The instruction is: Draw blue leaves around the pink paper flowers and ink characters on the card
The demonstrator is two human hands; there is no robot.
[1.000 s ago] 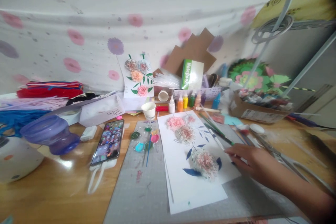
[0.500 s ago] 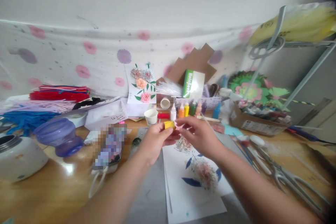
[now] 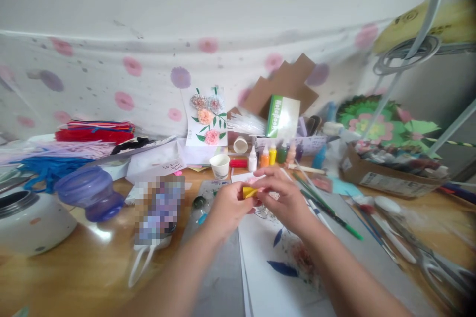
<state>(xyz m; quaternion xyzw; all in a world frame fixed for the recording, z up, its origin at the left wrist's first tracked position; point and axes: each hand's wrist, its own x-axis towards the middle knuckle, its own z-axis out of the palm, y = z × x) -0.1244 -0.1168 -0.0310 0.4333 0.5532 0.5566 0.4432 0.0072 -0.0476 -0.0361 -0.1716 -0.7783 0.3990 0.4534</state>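
My left hand (image 3: 226,206) and my right hand (image 3: 279,195) meet above the middle of the table. Both pinch a small yellow cap-like piece (image 3: 248,192) between their fingertips. Below them lies a white sheet (image 3: 277,277) with paper flowers and painted blue leaves (image 3: 283,268). The sheet rests on a grey cutting mat (image 3: 219,287). A row of small paint bottles (image 3: 271,154) stands just beyond the hands.
A phone (image 3: 159,209) lies to the left, beside a purple jar (image 3: 89,192) and a white pot (image 3: 31,218). A paper cup (image 3: 220,165) and a flower card (image 3: 207,116) stand behind. Pens (image 3: 327,213), scissors (image 3: 431,257) and a cardboard box (image 3: 386,178) crowd the right.
A second ago only my right hand lay on the sheet's right edge. Both hands have since come together holding the yellow piece, and they now sit slightly lower and closer.
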